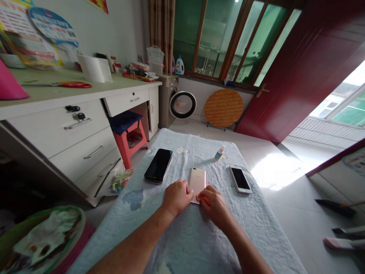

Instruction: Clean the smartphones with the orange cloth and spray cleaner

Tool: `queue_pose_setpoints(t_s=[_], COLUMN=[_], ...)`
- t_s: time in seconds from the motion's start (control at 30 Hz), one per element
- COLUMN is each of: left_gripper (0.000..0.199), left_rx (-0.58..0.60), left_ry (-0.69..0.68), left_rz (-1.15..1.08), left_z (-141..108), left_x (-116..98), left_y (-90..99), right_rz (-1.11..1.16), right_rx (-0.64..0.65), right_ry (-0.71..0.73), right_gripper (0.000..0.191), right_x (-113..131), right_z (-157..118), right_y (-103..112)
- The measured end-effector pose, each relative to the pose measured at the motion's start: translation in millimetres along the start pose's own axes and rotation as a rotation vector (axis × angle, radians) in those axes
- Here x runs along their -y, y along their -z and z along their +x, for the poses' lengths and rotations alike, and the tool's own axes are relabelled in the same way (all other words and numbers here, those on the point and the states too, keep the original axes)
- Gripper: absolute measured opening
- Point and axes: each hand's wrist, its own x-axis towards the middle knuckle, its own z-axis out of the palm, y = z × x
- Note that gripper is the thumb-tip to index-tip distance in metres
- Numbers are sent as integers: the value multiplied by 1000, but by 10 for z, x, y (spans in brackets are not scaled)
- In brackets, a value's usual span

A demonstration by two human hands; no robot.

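A pink phone (pixel 198 179) lies back up on the blue cloth (pixel 182 236), between my hands. My left hand (pixel 177 196) is closed at the phone's left edge, fingertips pressed against it. With closed fingers, my right hand (pixel 212 203) pinches a small orange-brown piece (pixel 197 197) on the phone's lower back. To the left lies a black phone (pixel 159 165), screen up. A white phone (pixel 241 179) with a dark screen rests to the right. Behind them stands a small spray bottle (pixel 219 153) with a blue label.
White drawers (pixel 82 133) and a desk top (pixel 114 85) with scissors (pixel 71 85) and a paper roll (pixel 95 68) are at the left. A waste basket (pixel 81 236) sits low left. Beyond the cloth are a red stool (pixel 128 146), a washing machine (pixel 168 99) and a round wooden board (pixel 224 107).
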Motion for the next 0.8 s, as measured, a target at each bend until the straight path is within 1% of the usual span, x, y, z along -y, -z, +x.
queue_pose_setpoints(t_s=[0.1,0.17,0.23,0.43,0.53,0.63,0.7,0.8], left_gripper=[16,16,16,19,19,20,23,43], left_rx=[19,30,31,60,82,95,53,-32], left_ry=[-3,-11,-21,-33,-34,-31,-45,-85], left_rz=[0,-2,-3,3,-1,-19,-29,-17], left_z=[0,3,4,-14,-24,-25,-19,0], left_x=[4,11,18,8,-1,-1,4,19], left_y=[6,5,1,-21,-36,-45,-45,-38], right_rz=[-65,-107,-147,-242,-261,-290,-308,-327], right_rx=[108,129,101,-58,-122,-160,-168,-161], right_ry=[2,-2,-17,-59,-72,-99,-112,-119], right_gripper=[23,24,24,22,19,18,19,21], right_x=[9,-12,-59,-281,-374,-430,-445,-434], right_z=[142,266,398,759,892,990,1030,1054], right_y=[90,123,130,80,60,47,38,20])
